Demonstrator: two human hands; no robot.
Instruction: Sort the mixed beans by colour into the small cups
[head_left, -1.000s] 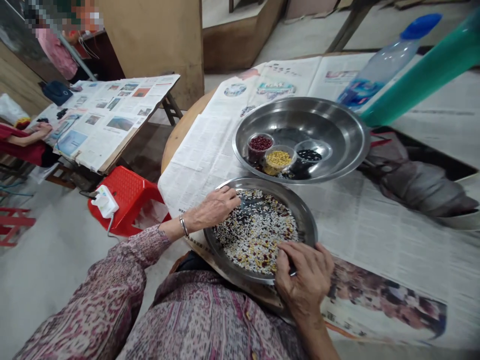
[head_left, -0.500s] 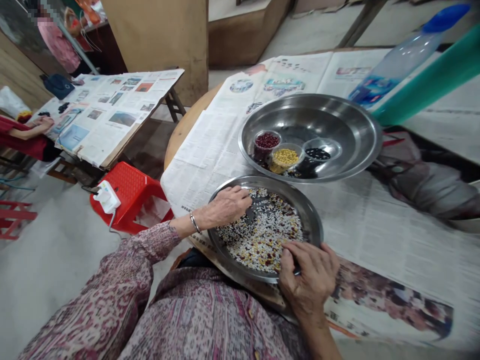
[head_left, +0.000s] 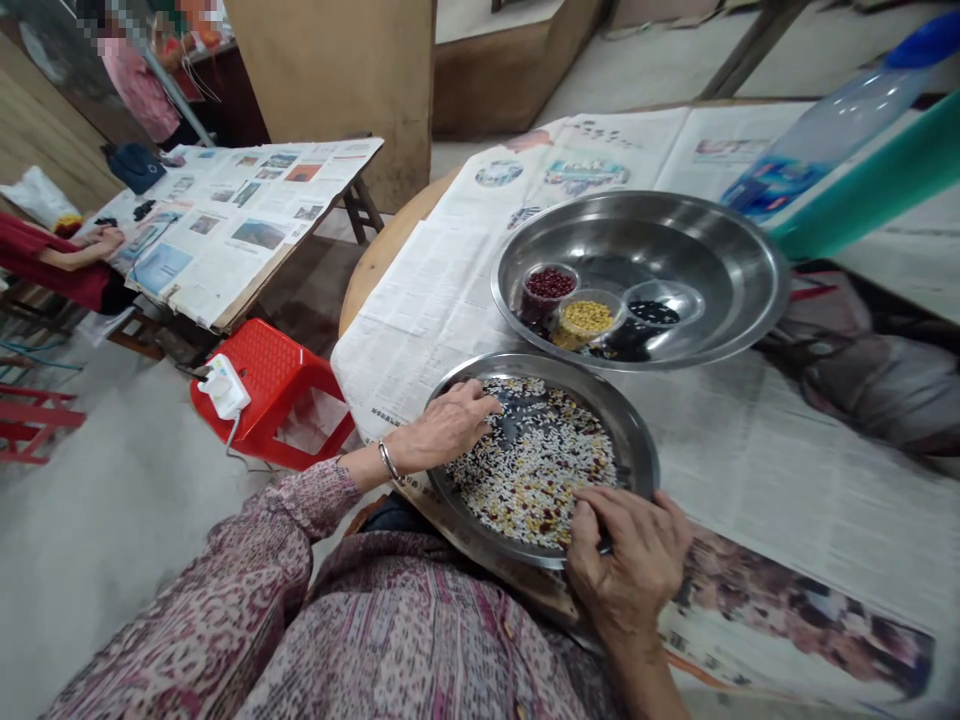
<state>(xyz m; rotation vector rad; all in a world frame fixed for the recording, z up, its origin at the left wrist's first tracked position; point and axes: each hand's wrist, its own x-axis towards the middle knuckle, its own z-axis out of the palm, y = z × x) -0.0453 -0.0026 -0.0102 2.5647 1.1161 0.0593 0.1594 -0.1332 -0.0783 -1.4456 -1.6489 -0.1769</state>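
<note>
A round metal tray (head_left: 645, 455) sits in front of me, spread with white grains mixed with yellow, dark red and black beans (head_left: 532, 470). My left hand (head_left: 459, 425), a bangle on its wrist, reaches over the tray's left side, its fingers bent together at the grains. Over the right rim lies my right hand (head_left: 630, 550), thumb and forefinger drawn together at the beans' edge. What either hand's fingertips hold is too small to see. Beyond stands a wide metal basin (head_left: 720, 290) holding clear cups of red beans (head_left: 551, 282), yellow beans (head_left: 586, 317) and black beans (head_left: 652, 312).
Newspaper (head_left: 795, 480) covers the round table. A plastic bottle (head_left: 817, 140), a green object (head_left: 870, 200) and a grey bundle (head_left: 870, 360) lie to the right. At left are a red stool (head_left: 274, 375) with a power strip (head_left: 223, 388), a second newspaper-covered table (head_left: 255, 200) and two people.
The whole view has shifted slightly to the right. My left hand's fingers have moved a little within the tray; my right hand stays at the right rim.
</note>
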